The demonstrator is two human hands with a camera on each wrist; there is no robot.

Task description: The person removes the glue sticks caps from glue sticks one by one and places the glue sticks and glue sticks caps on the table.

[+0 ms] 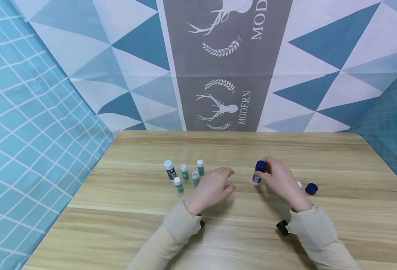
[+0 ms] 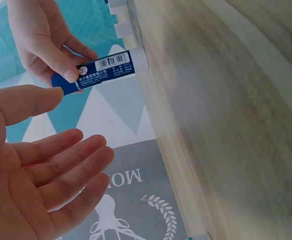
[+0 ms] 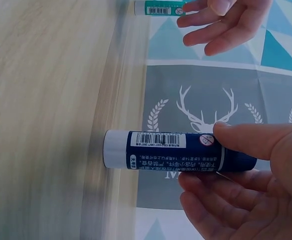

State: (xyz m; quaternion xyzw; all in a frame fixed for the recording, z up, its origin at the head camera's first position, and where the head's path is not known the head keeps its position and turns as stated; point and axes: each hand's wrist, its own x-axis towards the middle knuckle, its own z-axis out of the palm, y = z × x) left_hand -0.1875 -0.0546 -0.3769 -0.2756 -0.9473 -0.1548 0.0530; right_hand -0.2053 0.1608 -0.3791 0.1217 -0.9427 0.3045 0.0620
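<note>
My right hand (image 1: 282,180) pinches a dark blue glue stick (image 3: 173,150) near its blue cap, thumb on one side and fingers on the other. It is upright, white base down at the tabletop; whether the base touches the wood I cannot tell. My left hand (image 1: 210,189) is held over the table with fingers spread and loosely bent, holding nothing; the left wrist view shows its bare palm (image 2: 46,185). Close to its left stand small green glue sticks (image 1: 178,186), some with white caps, and a larger dark blue one (image 1: 170,171) with a pale top.
A loose blue cap (image 1: 311,188) lies right of my right hand, with a small white piece (image 1: 299,184) beside it, partly hidden by the hand. The wooden table (image 1: 239,240) ends at a patterned cloth backdrop (image 1: 218,75). Dark wrist camera parts (image 1: 282,227) stick out by the sleeves.
</note>
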